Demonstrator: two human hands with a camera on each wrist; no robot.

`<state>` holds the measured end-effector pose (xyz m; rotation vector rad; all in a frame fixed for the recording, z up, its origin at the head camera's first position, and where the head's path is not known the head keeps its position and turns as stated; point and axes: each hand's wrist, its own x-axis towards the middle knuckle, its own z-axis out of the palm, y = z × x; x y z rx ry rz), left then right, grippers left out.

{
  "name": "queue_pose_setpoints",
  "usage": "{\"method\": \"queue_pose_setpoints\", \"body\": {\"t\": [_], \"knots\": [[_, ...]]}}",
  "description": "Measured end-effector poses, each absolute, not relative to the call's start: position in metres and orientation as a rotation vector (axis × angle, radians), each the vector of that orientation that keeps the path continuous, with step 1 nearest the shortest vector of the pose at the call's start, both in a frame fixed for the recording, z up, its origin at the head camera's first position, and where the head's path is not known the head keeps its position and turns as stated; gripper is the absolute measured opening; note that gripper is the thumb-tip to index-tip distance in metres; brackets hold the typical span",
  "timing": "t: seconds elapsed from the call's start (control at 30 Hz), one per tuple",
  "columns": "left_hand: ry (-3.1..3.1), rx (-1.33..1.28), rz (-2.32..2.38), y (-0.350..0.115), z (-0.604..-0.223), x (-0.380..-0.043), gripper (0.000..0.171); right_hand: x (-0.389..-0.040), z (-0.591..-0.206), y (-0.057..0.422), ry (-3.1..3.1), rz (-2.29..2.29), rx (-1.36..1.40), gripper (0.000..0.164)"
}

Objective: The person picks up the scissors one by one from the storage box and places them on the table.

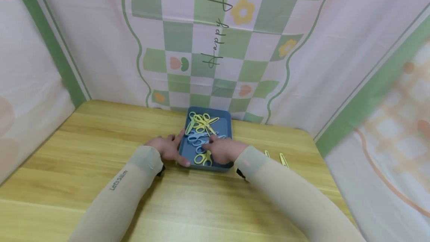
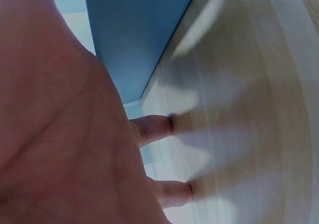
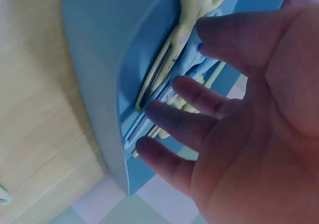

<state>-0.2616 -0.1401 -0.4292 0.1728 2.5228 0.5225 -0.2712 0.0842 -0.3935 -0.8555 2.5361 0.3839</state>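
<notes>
At the far left, a white side cloth (image 1: 33, 55) hangs like a wall, with brown letters near its top that the picture's edge cuts off, so the word cannot be read. A green strip (image 1: 50, 40) borders it, and below begins a wood-grain table (image 1: 100, 133). From the bottom comes a beige sleeve (image 1: 114, 201) printed with small dark letters that look like "LetsSlim". Past its cuff, the left hand (image 1: 168, 148) is spread, with the thumb by the near left corner of a blue tray (image 1: 223, 124) and other fingers beside its left wall.

Behind the tray hangs a green and white checked cloth (image 1: 179, 34) with flowers; "Happy" runs up it sideways, and the next word is cut off at the top.

The tray sits toward the table's far edge. Inside, at the left, lies a green pair of scissors (image 1: 190, 125) with yellow scissors (image 1: 206, 123) beside it, blue scissors (image 1: 193, 138) in the middle and another yellow pair (image 1: 203, 158) at the near end. The right hand (image 1: 224, 149) reaches over the blue ones and hides part of them; three fingers stand apart, and whether thumb and forefinger pinch anything cannot be told.

Farther right, the other sleeve (image 1: 289, 189) partly blocks two yellow things (image 1: 283, 160) on the table. Beyond, a peach-patterned cloth (image 1: 396, 130) forms the right wall.
</notes>
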Motion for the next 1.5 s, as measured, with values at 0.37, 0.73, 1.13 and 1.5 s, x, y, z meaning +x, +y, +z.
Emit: {"method": "queue_pose_setpoints", "body": {"t": [0.37,0.73,1.13,1.5], "knots": [[2.521,0.18,0.542,-0.142,-0.428,-0.259,0.137,-0.297,-0.372,0.077,2.58,0.181,-0.817,0.024],[2.521,0.191,0.542,-0.144,-0.428,-0.258,0.136,-0.303,-0.378,0.058,2.708,-0.101,-0.317,0.019],[2.526,0.178,0.538,-0.142,-0.425,-0.26,0.137,-0.298,-0.389,0.034,2.778,0.097,-0.232,0.027],[2.514,0.191,0.556,-0.141,-0.416,-0.254,0.132,-0.299,-0.391,0.03,2.773,0.203,-0.197,0.016]]}}
